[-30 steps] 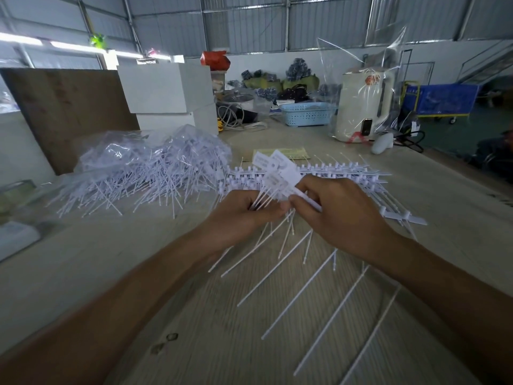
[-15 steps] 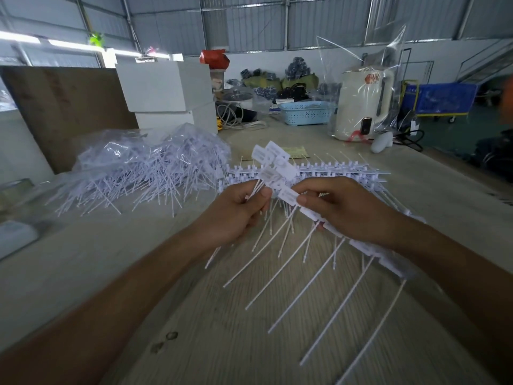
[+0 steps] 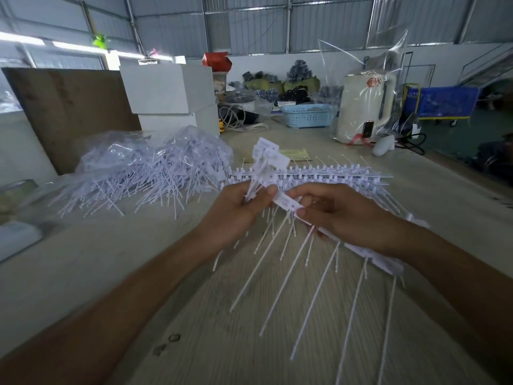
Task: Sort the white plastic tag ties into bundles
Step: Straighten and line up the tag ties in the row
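Gripping a gathered bundle of white plastic tag ties (image 3: 259, 176) in left hand (image 3: 236, 215), tag heads fanning upward at frame centre. Pinching a joined strip of white ties (image 3: 361, 252) in right hand (image 3: 341, 215), apparently feeding ties across for bundling. Lying upper left on table (image 3: 83, 273): loose pile of white ties in clear plastic (image 3: 144, 173), awaiting sorting.

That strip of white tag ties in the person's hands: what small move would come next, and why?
Probably the right hand twists one more tie off the strip of tag ties and passes it into the bundle gripped by the left hand. The strip's near end already sits against that bundle, and many ties remain joined.
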{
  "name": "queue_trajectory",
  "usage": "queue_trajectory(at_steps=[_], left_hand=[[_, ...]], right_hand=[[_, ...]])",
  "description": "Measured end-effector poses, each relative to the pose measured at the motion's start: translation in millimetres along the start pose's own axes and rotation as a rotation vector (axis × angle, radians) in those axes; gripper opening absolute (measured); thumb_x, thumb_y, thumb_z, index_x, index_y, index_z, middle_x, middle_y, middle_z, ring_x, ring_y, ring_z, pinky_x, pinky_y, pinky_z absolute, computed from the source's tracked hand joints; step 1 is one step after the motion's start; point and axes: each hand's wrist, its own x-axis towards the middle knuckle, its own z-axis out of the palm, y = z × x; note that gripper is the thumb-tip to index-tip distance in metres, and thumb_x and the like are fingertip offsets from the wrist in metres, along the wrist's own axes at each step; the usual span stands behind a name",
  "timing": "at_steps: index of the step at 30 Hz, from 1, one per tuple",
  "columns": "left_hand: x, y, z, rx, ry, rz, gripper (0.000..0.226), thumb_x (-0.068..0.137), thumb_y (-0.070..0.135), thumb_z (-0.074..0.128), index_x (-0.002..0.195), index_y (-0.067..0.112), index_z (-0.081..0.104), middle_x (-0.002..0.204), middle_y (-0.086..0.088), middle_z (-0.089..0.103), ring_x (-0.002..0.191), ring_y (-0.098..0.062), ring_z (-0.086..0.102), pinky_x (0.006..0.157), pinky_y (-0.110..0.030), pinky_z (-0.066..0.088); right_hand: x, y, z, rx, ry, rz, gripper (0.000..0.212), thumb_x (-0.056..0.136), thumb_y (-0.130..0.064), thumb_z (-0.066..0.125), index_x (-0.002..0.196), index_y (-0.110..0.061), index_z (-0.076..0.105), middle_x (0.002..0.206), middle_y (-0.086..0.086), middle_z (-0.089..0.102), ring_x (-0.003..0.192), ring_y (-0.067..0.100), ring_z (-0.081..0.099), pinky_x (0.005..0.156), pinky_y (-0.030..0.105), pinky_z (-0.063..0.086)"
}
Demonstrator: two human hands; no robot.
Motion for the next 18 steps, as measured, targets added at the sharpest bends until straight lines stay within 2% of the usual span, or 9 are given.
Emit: queue_trajectory(at_steps=[3, 6, 8, 10, 12, 14, 16, 18], left_hand=[[-1.3, 4.5, 11.0, 0.002, -0.021, 0.062, 0.034, 0.099, 0.034, 0.058, 0.066, 0.032, 0.066, 0.054, 0.018, 0.057, 0.049, 0.007, 0.05, 0.052, -0.009, 0.036], [-2.5, 5.0, 10.1, -0.09, -0.009, 0.026, 0.038, 0.1, 0.027, 0.059, 0.064, 0.027, 0.07, 0.054, 0.016, 0.06, 0.049, 0.004, 0.052, 0.053, -0.012, 0.038], [-2.3, 5.1, 9.0, -0.172, -0.004, -0.028, 0.037, 0.099, 0.029, 0.06, 0.065, 0.026, 0.073, 0.058, 0.012, 0.065, 0.052, 0.001, 0.056, 0.056, -0.013, 0.041], [-2.4, 4.9, 9.9, -0.191, -0.008, -0.09, 0.034, 0.096, 0.039, 0.061, 0.069, 0.022, 0.074, 0.059, 0.007, 0.065, 0.052, -0.004, 0.057, 0.056, -0.017, 0.043], [-3.8, 4.7, 12.3, -0.169, -0.008, -0.121, 0.038, 0.094, 0.045, 0.06, 0.063, 0.025, 0.069, 0.048, 0.009, 0.051, 0.04, -0.004, 0.045, 0.043, -0.013, 0.033], [-4.1, 3.8, 13.9, -0.189, -0.002, -0.128, 0.041, 0.097, 0.044, 0.058, 0.061, 0.024, 0.065, 0.045, 0.008, 0.044, 0.037, -0.005, 0.037, 0.038, -0.012, 0.028], [-4.4, 4.9, 13.4, -0.23, -0.002, -0.139, 0.042, 0.098, 0.043, 0.058, 0.061, 0.023, 0.064, 0.045, 0.008, 0.042, 0.036, -0.005, 0.035, 0.037, -0.013, 0.027], [-3.6, 5.7, 11.8, -0.244, 0.003, -0.151, 0.043, 0.098, 0.042, 0.058, 0.06, 0.022, 0.061, 0.045, 0.008, 0.041, 0.035, -0.006, 0.034, 0.037, -0.014, 0.026]], right_hand=[[1.3, -4.0, 16.2, 0.128, 0.049, -0.046, 0.022, 0.095, -0.005, 0.064, 0.114, -0.015, 0.059, 0.085, 0.015, 0.064, 0.068, 0.02, 0.067, 0.059, 0.031, 0.056], [2.2, -6.0, 22.4, 0.199, 0.104, -0.09, 0.027, 0.092, 0.0, 0.067, 0.112, -0.011, 0.053, 0.089, 0.022, 0.064, 0.075, 0.031, 0.068, 0.061, 0.035, 0.059], [3.3, -7.5, 22.6, 0.213, 0.151, -0.124, 0.029, 0.09, 0.003, 0.068, 0.109, -0.01, 0.05, 0.09, 0.024, 0.062, 0.075, 0.032, 0.067, 0.058, 0.033, 0.058], [4.6, -7.2, 21.8, 0.152, 0.212, -0.156, 0.029, 0.089, 0.004, 0.068, 0.105, -0.012, 0.05, 0.09, 0.021, 0.061, 0.07, 0.021, 0.064, 0.056, 0.026, 0.054], [5.6, -5.6, 21.7, 0.067, 0.249, -0.183, 0.029, 0.089, 0.003, 0.069, 0.102, -0.015, 0.05, 0.089, 0.012, 0.061, 0.067, 0.015, 0.062, 0.056, 0.023, 0.052], [6.1, -4.1, 22.6, 0.078, 0.229, -0.163, 0.029, 0.089, 0.001, 0.07, 0.103, -0.015, 0.05, 0.085, 0.003, 0.064, 0.068, 0.014, 0.064, 0.057, 0.023, 0.053], [6.3, -1.4, 23.1, 0.104, 0.181, -0.082, 0.024, 0.091, -0.008, 0.069, 0.106, -0.017, 0.052, 0.088, 0.001, 0.068, 0.075, 0.019, 0.069, 0.062, 0.03, 0.059], [5.1, -0.4, 20.6, 0.025, 0.113, 0.013, 0.014, 0.095, -0.021, 0.066, 0.107, -0.019, 0.06, 0.092, 0.006, 0.07, 0.078, 0.024, 0.072, 0.067, 0.041, 0.062]])
